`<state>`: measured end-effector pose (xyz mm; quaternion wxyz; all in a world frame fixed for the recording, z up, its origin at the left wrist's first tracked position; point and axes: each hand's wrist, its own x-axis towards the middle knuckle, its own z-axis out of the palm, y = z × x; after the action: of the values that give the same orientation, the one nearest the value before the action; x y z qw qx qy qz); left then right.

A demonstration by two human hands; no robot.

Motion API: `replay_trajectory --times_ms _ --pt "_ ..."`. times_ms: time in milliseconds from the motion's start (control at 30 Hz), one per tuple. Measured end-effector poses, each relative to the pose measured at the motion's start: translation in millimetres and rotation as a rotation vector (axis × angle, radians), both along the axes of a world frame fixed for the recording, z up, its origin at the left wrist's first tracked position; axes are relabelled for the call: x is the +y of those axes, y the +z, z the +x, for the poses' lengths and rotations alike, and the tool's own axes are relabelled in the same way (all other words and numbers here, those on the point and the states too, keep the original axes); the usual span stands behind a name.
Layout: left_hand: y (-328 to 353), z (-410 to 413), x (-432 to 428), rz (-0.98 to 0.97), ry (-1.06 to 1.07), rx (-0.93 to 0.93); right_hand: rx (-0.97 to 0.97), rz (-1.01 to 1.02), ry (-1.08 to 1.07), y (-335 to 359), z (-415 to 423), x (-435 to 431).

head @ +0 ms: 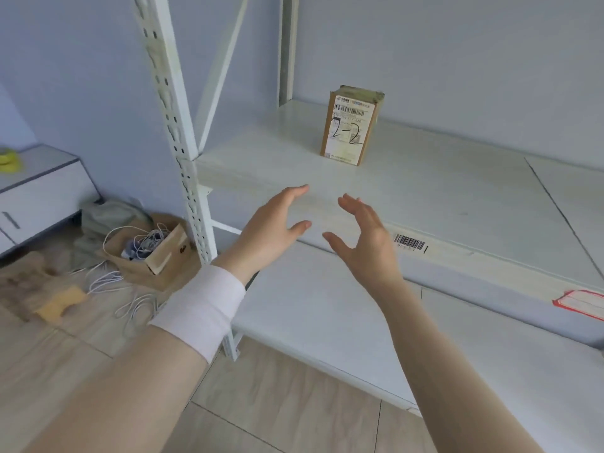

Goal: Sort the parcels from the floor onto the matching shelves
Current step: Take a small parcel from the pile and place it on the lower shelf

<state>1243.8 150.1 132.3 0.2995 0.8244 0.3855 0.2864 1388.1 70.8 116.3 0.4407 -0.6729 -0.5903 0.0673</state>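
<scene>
While they hover just before the shelf's front edge, the left hand [274, 223] and right hand [362, 235] face each other with fingers spread, holding nothing. Beyond them one parcel [353, 125], marked 2-2, stands upright on the shelf [457, 197], so it seems sorted. Whether more parcels wait on the floor I cannot tell.

A brown paper bag [153, 256] holding tangled white cables [148, 238] stood on the wood floor [294, 403], touching a crumpled grey cloth [104, 217]. A yellow pad [60, 300] lay nearby. A white cabinet [42, 191] stood against the wall [81, 93].
</scene>
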Motion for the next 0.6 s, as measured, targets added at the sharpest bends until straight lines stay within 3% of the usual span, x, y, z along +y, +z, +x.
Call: replay_trajectory --times_ms 133,300,600 --pt "-20 -48 -43 0.001 0.082 0.065 0.022 -0.063 0.061 -22 -42 -27" --pt "-78 -115 -97 -0.069 0.189 0.19 0.012 -0.297 0.081 -78 -103 -74" --pt "-212 -225 -251 -0.475 0.394 0.42 -0.085 -0.82 0.268 -187 -194 -201"
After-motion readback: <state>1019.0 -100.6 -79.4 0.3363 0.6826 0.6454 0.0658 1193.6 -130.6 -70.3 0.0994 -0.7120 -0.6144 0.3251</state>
